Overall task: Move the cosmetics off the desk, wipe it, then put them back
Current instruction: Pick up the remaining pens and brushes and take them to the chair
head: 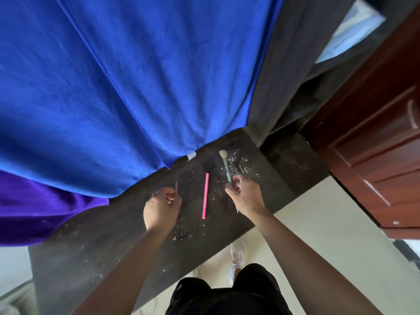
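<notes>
— Where's the brush?
— The makeup brush with cream bristles and a mint-green handle (225,165) points away from the person over the dark stone desk top flecked with glittering specks (127,221). The right hand (244,194) grips its lower handle.
— And the pencil?
— The slim pink cosmetic pencil (205,195) lies flat on the desk between the hands, touching neither. The left hand (162,206) pinches a thin brownish stick (176,187), too small to identify

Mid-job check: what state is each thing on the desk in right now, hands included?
Brush: held by its handle in the right hand.
Pink pencil: lying flat on the desk, untouched.
Thin stick: pinched in the left hand.
Desk: speckled with white dust.
Blue cloth: spread out at the desk's far edge.
</notes>
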